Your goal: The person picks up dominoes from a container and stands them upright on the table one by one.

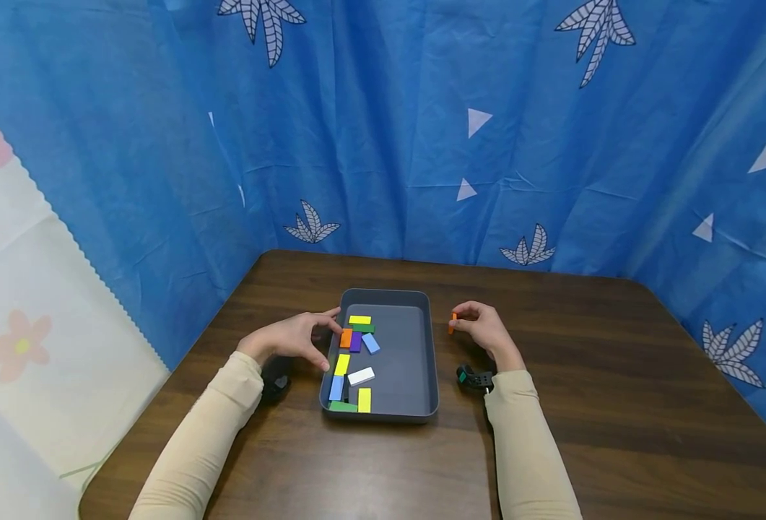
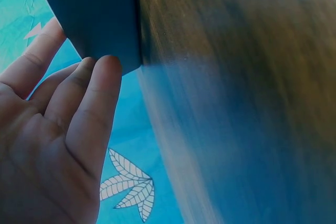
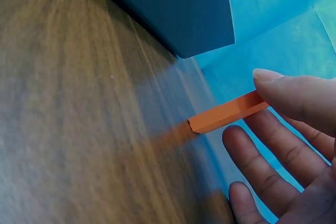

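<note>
Inside the grey tray (image 1: pixel 395 361) several coloured blocks lie along its left side. They include an orange block (image 1: pixel 346 339), a purple block (image 1: pixel 355 342), light blue ones, yellow ones, green ones and a white block (image 1: pixel 361 376). My left hand (image 1: pixel 298 338) is at the tray's left wall, index fingertip right by the orange block and thumb apart at the rim. In the left wrist view, its extended fingers (image 2: pixel 86 93) touch the wall's outside. Right of the tray, my right hand (image 1: pixel 483 331) pinches another orange block (image 3: pixel 226 113) upright, its lower end right at the tabletop.
The tray stands on a dark wooden table (image 1: pixel 590 375). A blue curtain (image 1: pixel 389 144) with leaf prints hangs behind, and a white flowered cloth (image 1: pixel 25 325) hangs at the left. Black wrist devices are worn on both arms, one being the right wrist camera (image 1: pixel 475 378).
</note>
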Action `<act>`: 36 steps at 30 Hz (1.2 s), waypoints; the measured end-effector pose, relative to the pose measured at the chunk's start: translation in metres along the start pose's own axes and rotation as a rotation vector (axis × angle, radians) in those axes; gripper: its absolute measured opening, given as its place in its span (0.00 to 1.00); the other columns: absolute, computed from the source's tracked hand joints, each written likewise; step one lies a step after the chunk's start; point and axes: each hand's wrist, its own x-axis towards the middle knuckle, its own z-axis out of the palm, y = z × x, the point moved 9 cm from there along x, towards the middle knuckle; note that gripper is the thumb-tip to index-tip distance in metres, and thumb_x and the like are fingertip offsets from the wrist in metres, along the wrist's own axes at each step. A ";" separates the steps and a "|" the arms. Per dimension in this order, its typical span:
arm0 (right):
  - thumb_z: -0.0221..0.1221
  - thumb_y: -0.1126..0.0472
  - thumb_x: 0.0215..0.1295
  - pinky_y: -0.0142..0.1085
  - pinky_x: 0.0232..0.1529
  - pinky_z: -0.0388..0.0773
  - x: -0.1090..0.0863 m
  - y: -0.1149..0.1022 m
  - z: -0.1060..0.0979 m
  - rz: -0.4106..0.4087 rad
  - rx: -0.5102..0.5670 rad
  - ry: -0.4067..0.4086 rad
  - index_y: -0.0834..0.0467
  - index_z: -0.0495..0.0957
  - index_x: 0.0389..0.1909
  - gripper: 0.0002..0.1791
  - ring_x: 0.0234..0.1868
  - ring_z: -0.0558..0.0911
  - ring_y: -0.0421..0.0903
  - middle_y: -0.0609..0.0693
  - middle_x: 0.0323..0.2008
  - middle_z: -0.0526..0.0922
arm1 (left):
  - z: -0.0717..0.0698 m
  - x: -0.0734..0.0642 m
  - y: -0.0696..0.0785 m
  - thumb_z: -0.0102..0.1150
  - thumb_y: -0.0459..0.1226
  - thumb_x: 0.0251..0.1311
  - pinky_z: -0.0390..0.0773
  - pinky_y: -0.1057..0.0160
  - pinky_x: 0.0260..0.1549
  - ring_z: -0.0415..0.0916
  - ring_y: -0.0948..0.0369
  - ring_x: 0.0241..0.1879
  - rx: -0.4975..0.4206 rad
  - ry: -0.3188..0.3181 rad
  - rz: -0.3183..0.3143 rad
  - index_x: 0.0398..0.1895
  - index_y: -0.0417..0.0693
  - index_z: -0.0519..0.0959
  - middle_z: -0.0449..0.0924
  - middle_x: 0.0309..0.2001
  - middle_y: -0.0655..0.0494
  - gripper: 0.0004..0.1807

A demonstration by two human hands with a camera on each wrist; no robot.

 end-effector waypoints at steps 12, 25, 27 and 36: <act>0.63 0.64 0.68 0.41 0.56 0.78 -0.001 -0.003 0.001 -0.023 0.001 -0.020 0.67 0.76 0.56 0.19 0.48 0.78 0.50 0.60 0.50 0.82 | 0.000 0.000 0.001 0.80 0.45 0.44 0.73 0.47 0.65 0.56 0.42 0.76 -0.023 -0.008 -0.001 0.63 0.50 0.77 0.45 0.82 0.50 0.39; 0.62 0.62 0.69 0.49 0.63 0.76 -0.004 -0.014 -0.005 -0.056 -0.022 -0.013 0.67 0.71 0.63 0.25 0.57 0.77 0.57 0.66 0.59 0.78 | 0.001 -0.001 0.000 0.80 0.46 0.44 0.74 0.46 0.64 0.53 0.42 0.77 -0.008 -0.011 -0.019 0.62 0.51 0.77 0.44 0.82 0.51 0.38; 0.62 0.61 0.69 0.50 0.64 0.75 -0.005 -0.020 -0.008 -0.065 -0.024 -0.001 0.67 0.70 0.64 0.26 0.59 0.76 0.59 0.66 0.61 0.77 | 0.000 -0.001 0.000 0.80 0.46 0.44 0.73 0.45 0.65 0.52 0.42 0.77 -0.008 -0.010 -0.021 0.62 0.52 0.77 0.44 0.82 0.51 0.38; 0.64 0.59 0.67 0.53 0.63 0.76 -0.014 -0.064 -0.012 -0.137 -0.007 0.007 0.62 0.72 0.63 0.26 0.60 0.76 0.59 0.64 0.61 0.77 | 0.001 -0.002 0.002 0.80 0.48 0.43 0.74 0.46 0.64 0.54 0.42 0.76 0.008 -0.010 -0.027 0.62 0.52 0.77 0.45 0.82 0.51 0.38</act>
